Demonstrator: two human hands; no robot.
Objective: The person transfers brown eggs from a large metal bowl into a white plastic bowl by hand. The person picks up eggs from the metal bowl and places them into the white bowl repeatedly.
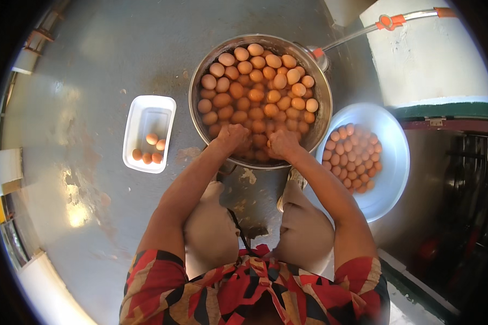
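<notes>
A large round metal pot (195, 81) full of brown eggs (256, 95) in water stands on the floor before me. My left hand (234, 137) reaches in at the near left part of the pot, fingers curled down among the eggs and partly under the water. At the near right part, my right hand (283, 144) is lowered in the same way, its fingertips against eggs near the surface. The two hands are apart. Water and the backs of the hands hide what the fingers hold, if anything.
Left of the pot is a white plastic tray (148, 106) with several eggs. On the right, a wide pale basin (394, 178) holds many brown eggs. A metal pole with orange bands (349, 36) runs behind the pot. The painted floor (97, 134) is worn in patches.
</notes>
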